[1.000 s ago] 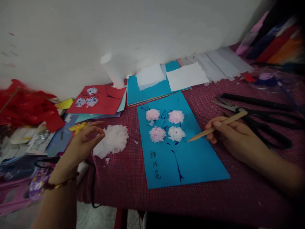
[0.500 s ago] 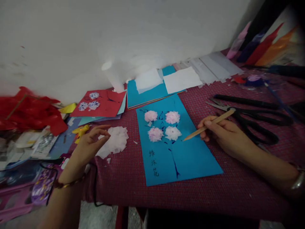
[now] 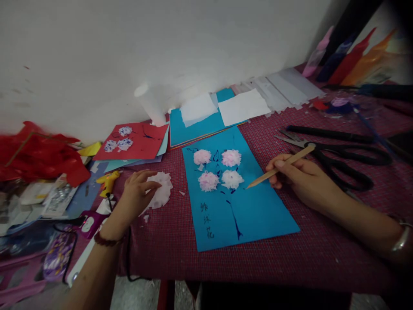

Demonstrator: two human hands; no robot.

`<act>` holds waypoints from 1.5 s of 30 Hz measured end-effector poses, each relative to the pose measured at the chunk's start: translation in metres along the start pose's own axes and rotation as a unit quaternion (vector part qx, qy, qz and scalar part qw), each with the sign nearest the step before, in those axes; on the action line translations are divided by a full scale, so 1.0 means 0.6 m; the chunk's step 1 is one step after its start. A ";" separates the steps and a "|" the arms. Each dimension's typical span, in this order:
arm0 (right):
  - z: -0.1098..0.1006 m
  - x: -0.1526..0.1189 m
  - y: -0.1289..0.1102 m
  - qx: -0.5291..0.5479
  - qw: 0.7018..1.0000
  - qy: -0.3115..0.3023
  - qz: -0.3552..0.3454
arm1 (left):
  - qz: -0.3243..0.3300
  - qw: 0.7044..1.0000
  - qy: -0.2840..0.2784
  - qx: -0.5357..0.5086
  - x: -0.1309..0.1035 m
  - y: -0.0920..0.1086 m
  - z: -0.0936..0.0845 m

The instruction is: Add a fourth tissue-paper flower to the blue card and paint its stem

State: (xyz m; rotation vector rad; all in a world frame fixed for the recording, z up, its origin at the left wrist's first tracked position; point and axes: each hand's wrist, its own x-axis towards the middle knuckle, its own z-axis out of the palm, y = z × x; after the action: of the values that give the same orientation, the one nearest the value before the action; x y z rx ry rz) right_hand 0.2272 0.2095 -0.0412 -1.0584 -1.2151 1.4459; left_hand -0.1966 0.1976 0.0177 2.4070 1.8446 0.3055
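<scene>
My right hand [image 3: 293, 176] grips a flat wooden craft stick [image 3: 267, 175] with a pointed end, its tip just over the blue sheet [image 3: 267, 215]. On that sheet sit several fluffy paper flowers, such as a white one [image 3: 232, 179] and a pink one [image 3: 231, 158], with dark blue painted leaves, a stem and handwritten characters. My left hand [image 3: 138, 189] is over the edge of a pile of small white paper pieces [image 3: 163, 191]. Its thumb and fingers are bent and apart, and I see nothing between them.
Black-handled scissors [image 3: 342, 159] lie right of my right hand. Behind are a blue paper stack [image 3: 193, 135] with white sheets, and a red card [image 3: 135, 148]. A yellow glue gun [image 3: 109, 183] is at left. Paint bottles [image 3: 351, 60] stand at back right.
My left hand has moved right, over the white paper pieces, uncovering more of the glue gun. My right hand keeps the stick in nearly the same spot; the view has shifted slightly.
</scene>
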 end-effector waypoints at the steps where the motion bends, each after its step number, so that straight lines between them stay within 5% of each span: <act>1: 0.000 0.000 0.000 0.003 1.000 0.001 0.002 | -0.003 1.000 0.005 -0.016 0.003 0.000 -0.001; 6: -0.001 0.003 0.001 0.002 1.000 0.001 0.006 | -0.052 0.991 0.022 -0.121 -0.003 0.013 -0.021; 11: -0.002 0.002 0.000 -0.006 1.000 -0.003 -0.006 | -0.216 0.913 0.017 -0.346 -0.020 0.051 -0.036; 21: 0.004 0.000 -0.007 -0.001 1.000 -0.014 -0.023 | -0.350 0.829 0.009 -0.437 -0.018 0.139 -0.034; 26: 0.009 -0.001 -0.013 0.016 0.999 -0.025 -0.026 | -0.275 0.842 -0.052 -0.461 -0.003 0.182 0.005; 30: 0.026 -0.015 -0.024 0.039 0.997 -0.072 -0.014 | -0.192 0.825 -0.102 -0.522 0.017 0.232 0.046; 36: 0.064 -0.038 -0.029 0.085 0.990 -0.110 0.001 | -0.208 0.796 -0.069 -0.565 0.029 0.303 0.092; 45: 0.071 -0.048 -0.028 0.107 0.987 -0.091 0.071 | -0.161 0.833 -0.028 -0.529 0.016 0.335 0.113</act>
State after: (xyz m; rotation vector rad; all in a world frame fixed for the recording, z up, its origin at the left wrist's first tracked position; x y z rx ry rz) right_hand 0.1932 0.1747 -0.0175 -0.8957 -1.0972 1.7734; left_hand 0.0104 0.1567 -0.0083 1.3058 1.3998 0.9066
